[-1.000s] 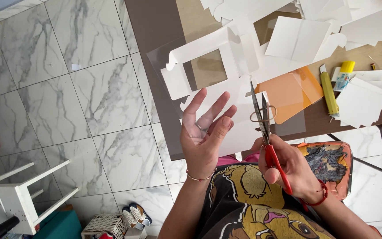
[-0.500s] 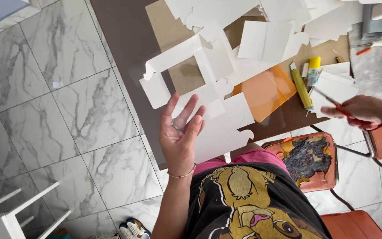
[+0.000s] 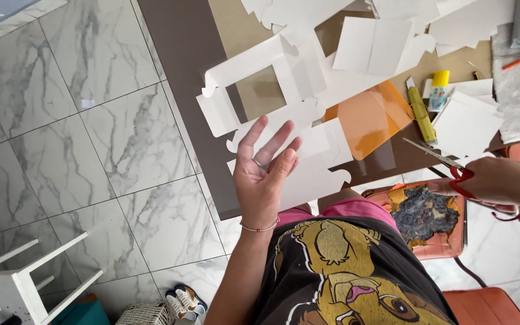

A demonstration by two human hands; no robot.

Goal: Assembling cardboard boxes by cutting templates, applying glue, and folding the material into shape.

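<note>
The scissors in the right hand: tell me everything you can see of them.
The scissors have red loop handles and slim metal blades, which look shut or nearly so, though it is hard to be sure. The right hand grips them by the handles, fingers through the loops. They lie almost level, tip pointing left toward the orange sheet, held off the front edge of the brown table, over an orange chair. The blades touch nothing that shows.

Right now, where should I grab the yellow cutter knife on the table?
Take the yellow cutter knife by its long yellow body, pinching the two narrow sides from above. It lies flat with the blade tip pointing away toward the white card, so keep your grip near the lower end.
</note>
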